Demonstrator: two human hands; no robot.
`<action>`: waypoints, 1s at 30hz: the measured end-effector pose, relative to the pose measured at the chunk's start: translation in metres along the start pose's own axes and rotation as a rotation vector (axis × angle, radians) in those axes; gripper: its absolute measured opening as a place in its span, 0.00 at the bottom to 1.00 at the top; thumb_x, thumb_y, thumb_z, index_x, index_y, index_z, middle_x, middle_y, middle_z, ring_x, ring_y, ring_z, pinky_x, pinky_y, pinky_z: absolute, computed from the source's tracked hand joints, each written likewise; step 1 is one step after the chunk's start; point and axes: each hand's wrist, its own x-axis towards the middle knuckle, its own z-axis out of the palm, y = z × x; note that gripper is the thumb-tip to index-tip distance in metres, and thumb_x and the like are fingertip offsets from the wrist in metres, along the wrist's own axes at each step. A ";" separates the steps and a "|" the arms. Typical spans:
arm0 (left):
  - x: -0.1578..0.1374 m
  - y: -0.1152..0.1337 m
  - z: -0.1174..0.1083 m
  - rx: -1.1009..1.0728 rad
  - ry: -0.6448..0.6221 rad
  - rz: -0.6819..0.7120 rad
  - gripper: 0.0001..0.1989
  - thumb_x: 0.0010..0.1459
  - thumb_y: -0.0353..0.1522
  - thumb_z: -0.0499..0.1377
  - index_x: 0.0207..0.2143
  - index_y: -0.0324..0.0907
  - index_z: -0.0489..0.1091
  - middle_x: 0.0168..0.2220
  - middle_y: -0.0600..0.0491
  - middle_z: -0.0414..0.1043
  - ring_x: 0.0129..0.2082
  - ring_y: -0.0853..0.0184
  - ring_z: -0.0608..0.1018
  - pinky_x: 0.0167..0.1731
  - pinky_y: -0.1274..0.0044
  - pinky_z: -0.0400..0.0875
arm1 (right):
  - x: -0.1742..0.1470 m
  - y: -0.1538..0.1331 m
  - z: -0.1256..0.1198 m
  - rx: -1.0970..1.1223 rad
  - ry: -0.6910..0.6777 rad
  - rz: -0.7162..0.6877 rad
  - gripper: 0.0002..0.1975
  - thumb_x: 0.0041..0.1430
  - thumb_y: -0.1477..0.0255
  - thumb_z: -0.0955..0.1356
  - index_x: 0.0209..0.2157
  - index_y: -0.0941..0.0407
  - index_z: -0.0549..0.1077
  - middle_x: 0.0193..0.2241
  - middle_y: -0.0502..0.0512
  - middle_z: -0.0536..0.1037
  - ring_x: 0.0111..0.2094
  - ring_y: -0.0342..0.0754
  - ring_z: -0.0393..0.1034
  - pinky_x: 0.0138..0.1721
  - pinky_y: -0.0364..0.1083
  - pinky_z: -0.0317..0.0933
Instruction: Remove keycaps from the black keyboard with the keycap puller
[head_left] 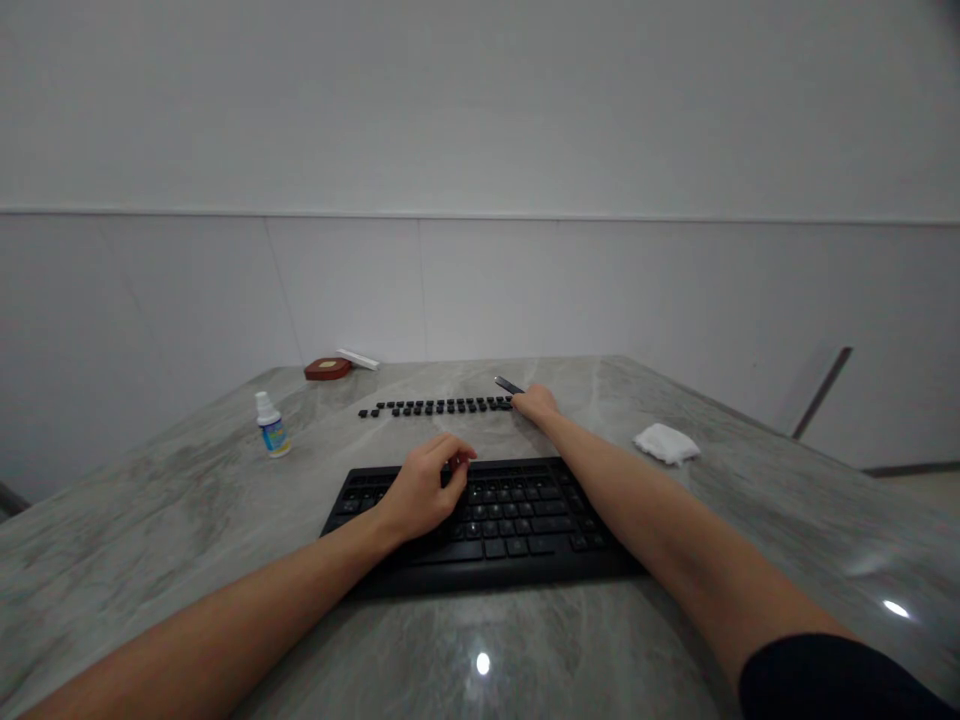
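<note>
A black keyboard lies on the table in front of me, and bare switch tops show among its remaining keycaps. My left hand rests over its left half with fingers loosely curled. A gap shows between thumb and forefinger, and I see nothing held there. Beyond the keyboard, my right hand is closed around a slim dark tool, which sticks out to the upper left; its exact kind is unclear. That hand is at the right end of two rows of loose black keycaps, and hides part of that end.
On the marbled grey table, a small white spray bottle with a blue label stands at left. A white folded cloth or tissue lies at right. At the far left are a reddish-brown box and a flat white object near the wall.
</note>
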 end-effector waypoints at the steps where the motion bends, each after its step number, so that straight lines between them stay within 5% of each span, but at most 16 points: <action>1: 0.000 0.000 0.000 0.000 0.002 0.002 0.06 0.57 0.23 0.53 0.35 0.40 0.68 0.32 0.53 0.70 0.32 0.69 0.72 0.36 0.77 0.67 | 0.000 -0.001 0.000 -0.002 0.002 0.008 0.20 0.50 0.69 0.69 0.42 0.67 0.77 0.38 0.72 0.78 0.41 0.58 0.75 0.36 0.44 0.65; 10: 0.000 0.001 0.000 0.014 0.009 0.011 0.07 0.58 0.24 0.52 0.35 0.40 0.68 0.32 0.53 0.70 0.33 0.68 0.73 0.35 0.76 0.68 | -0.001 -0.010 0.003 0.002 -0.022 -0.168 0.15 0.54 0.67 0.68 0.41 0.57 0.80 0.35 0.60 0.81 0.41 0.50 0.74 0.37 0.40 0.61; 30: 0.001 0.002 -0.001 0.011 0.005 0.014 0.07 0.58 0.23 0.52 0.35 0.40 0.67 0.32 0.53 0.70 0.33 0.68 0.73 0.35 0.76 0.68 | -0.004 -0.005 0.002 -0.055 -0.061 -0.202 0.15 0.54 0.68 0.67 0.41 0.57 0.80 0.37 0.62 0.81 0.42 0.52 0.74 0.37 0.41 0.62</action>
